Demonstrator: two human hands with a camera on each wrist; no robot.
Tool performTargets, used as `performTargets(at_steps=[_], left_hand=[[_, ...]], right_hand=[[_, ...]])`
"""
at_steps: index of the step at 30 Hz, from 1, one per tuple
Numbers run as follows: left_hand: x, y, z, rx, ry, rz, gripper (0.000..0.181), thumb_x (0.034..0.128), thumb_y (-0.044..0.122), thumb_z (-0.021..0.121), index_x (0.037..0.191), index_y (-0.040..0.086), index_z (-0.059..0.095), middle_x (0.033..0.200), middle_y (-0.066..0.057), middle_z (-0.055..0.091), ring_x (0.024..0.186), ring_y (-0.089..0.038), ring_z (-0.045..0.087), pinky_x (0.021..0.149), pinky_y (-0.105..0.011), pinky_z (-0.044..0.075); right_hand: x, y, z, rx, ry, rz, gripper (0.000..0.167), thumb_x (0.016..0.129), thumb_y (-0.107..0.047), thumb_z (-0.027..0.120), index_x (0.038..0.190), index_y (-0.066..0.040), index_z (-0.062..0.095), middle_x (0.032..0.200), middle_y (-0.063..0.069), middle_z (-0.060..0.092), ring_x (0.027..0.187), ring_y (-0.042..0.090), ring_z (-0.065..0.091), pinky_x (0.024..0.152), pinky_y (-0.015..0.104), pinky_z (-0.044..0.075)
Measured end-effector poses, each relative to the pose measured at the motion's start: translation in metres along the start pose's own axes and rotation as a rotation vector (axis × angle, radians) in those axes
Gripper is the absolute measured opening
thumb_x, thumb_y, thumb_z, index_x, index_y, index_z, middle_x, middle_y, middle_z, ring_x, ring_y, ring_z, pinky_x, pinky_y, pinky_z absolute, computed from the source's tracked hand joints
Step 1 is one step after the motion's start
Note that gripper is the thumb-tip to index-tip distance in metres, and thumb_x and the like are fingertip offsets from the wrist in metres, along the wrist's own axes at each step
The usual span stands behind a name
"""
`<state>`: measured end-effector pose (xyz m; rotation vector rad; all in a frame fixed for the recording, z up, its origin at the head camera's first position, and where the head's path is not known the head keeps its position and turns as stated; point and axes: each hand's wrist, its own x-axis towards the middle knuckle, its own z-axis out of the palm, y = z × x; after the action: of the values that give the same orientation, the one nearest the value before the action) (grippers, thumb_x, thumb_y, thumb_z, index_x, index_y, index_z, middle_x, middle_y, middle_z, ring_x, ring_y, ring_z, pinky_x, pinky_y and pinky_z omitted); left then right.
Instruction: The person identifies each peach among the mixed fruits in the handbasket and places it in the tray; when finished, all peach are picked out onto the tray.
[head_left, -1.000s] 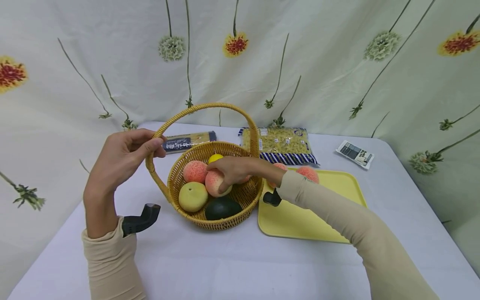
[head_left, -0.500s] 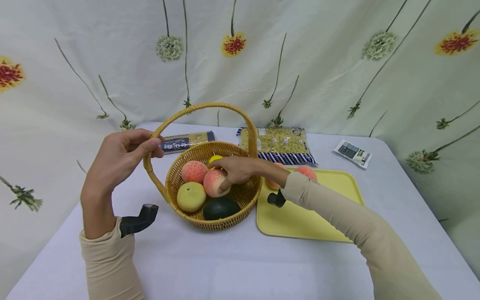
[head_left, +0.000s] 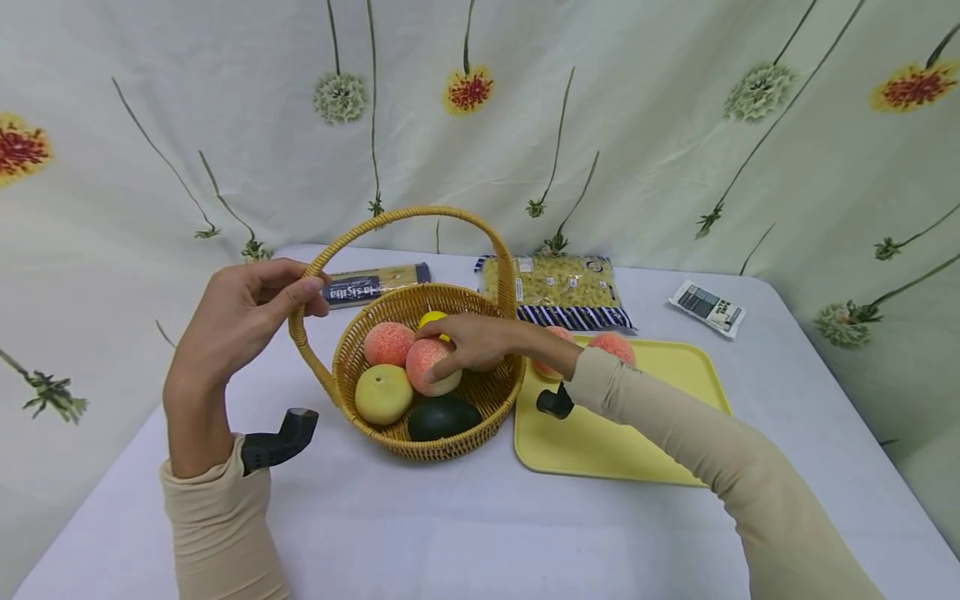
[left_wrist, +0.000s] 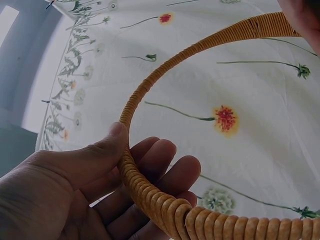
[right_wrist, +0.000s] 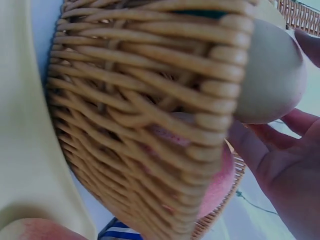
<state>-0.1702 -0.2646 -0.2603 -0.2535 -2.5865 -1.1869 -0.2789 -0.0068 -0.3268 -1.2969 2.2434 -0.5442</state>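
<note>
Hardly a stir here, but there was one: the right hand (head_left: pixel 476 340) had shifted its hold a touch, its thumb now lying farther across the front of the peach (head_left: pixel 423 358) than half a second earlier, with the wrist edged slightly back toward its own side. The fingers were bent round the fruit, thumb against one side and fingertips over the other, closed just as far as its width allowed. And the peach? Right there in that grip, inside the basket (head_left: pixel 438 452), hardly moved from its spot. Over on the other side, no change at all from the left hand (head_left: pixel 238 318): thumb and curled fingers round the handle (head_left: pixel 435 211), which stood upright. Just past the right fingertips sat a yellow fruit (head_left: pixel 432 318); between the two hands lay another peach (head_left: pixel 388 343) and a pale green fruit (head_left: pixel 383 395), with a dark avocado (head_left: pixel 446 418) on the near side of the right hand. Beneath the right forearm, the tray (head_left: pixel 600 454) carried two more peaches (head_left: pixel 614 345). What did that little shift mean? The grip looked adjusted rather than released, so the handling of this peach seemed unfinished, while the left hand's hold appeared to keep the basket steady.
</note>
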Motion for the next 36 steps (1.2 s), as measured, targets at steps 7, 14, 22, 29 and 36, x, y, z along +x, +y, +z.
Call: performTargets(at_steps=[7,14,22,29,36], left_hand=[[0.000,0.002,-0.001,0.004,-0.003,0.014,0.027,0.0941,0.029,0.062,0.107,0.006,0.067,0.078,0.002,0.069,0.077,-0.008,0.065,0.070,-0.018,0.046],[0.001,0.002,-0.002,-0.001,-0.003,0.001,0.027,0.0937,0.027,0.063,0.108,0.004,0.067,0.077,0.003,0.069,0.077,-0.006,0.065,0.070,-0.017,0.045],[-0.002,0.000,-0.001,-0.003,-0.017,0.015,0.027,0.0949,0.028,0.061,0.108,0.005,0.066,0.078,0.002,0.069,0.077,-0.008,0.065,0.071,-0.017,0.046],[-0.001,0.000,-0.001,0.015,-0.017,0.010,0.028,0.0954,0.029,0.060,0.109,0.005,0.066,0.079,0.002,0.069,0.078,-0.006,0.065,0.072,-0.016,0.045],[-0.001,0.000,-0.002,0.017,-0.018,0.009,0.027,0.0955,0.028,0.060,0.109,0.006,0.066,0.079,0.004,0.068,0.078,-0.006,0.065,0.071,-0.017,0.045]], right_hand=[[-0.003,0.003,0.002,0.048,0.024,-0.008,0.066,0.087,-0.032,0.066,0.145,-0.014,0.038,0.139,0.007,0.046,0.125,0.019,0.046,0.101,0.033,0.039],[-0.005,0.001,0.004,0.069,0.062,-0.038,0.071,0.083,-0.029,0.070,0.145,-0.012,0.039,0.136,0.006,0.048,0.118,0.016,0.050,0.095,0.029,0.044],[-0.012,-0.001,0.008,0.090,0.091,-0.077,0.065,0.083,-0.028,0.067,0.141,-0.012,0.042,0.127,0.003,0.055,0.105,0.010,0.057,0.085,0.024,0.049],[-0.021,-0.002,0.008,0.122,0.129,-0.087,0.067,0.081,-0.028,0.069,0.141,-0.014,0.042,0.128,0.003,0.055,0.106,0.015,0.057,0.084,0.026,0.049],[-0.037,0.004,0.003,0.190,0.184,-0.060,0.067,0.082,-0.031,0.071,0.140,-0.015,0.042,0.128,0.003,0.055,0.110,0.019,0.057,0.085,0.029,0.051]])
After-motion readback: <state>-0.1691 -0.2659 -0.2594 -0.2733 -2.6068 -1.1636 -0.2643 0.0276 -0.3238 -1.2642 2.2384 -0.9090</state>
